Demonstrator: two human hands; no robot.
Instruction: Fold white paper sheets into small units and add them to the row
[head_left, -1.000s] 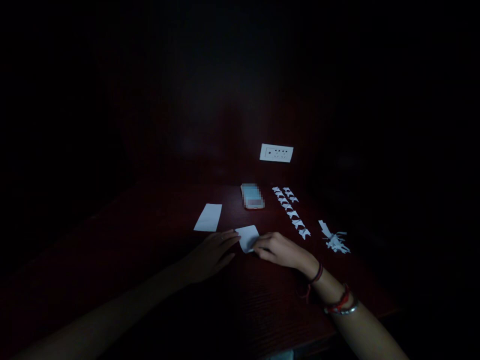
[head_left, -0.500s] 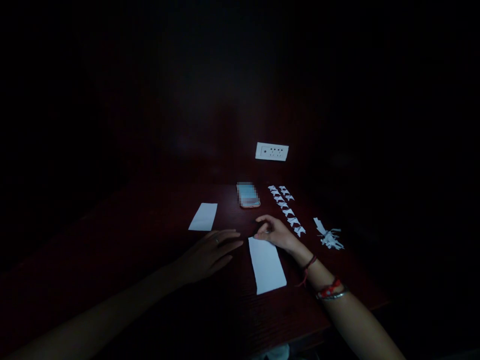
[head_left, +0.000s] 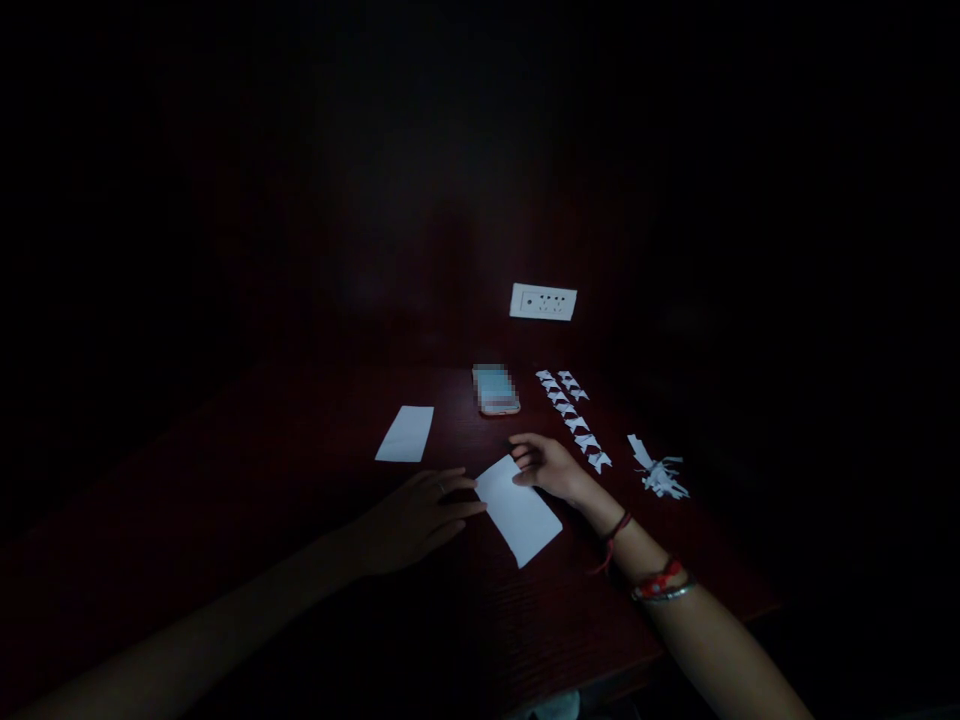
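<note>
A white paper sheet (head_left: 519,512) lies slanted on the dark red table (head_left: 315,520) between my hands. My right hand (head_left: 547,465) rests on its far corner with the fingers curled onto the paper; red thread and a bangle circle that wrist. My left hand (head_left: 416,515) lies flat on the table, fingers stretched out, their tips touching the sheet's left edge. It holds nothing.
A second white sheet (head_left: 405,434) lies to the left. A phone (head_left: 496,390) sits further back. Several small folded paper shapes (head_left: 574,420) form rows on the right, next to a pile of paper scraps (head_left: 656,470). A white wall socket (head_left: 543,301) is behind.
The folded paper was opened out into a long sheet, then turned slantwise and slid toward my left hand. My right hand moved from the near edge to the far corner.
</note>
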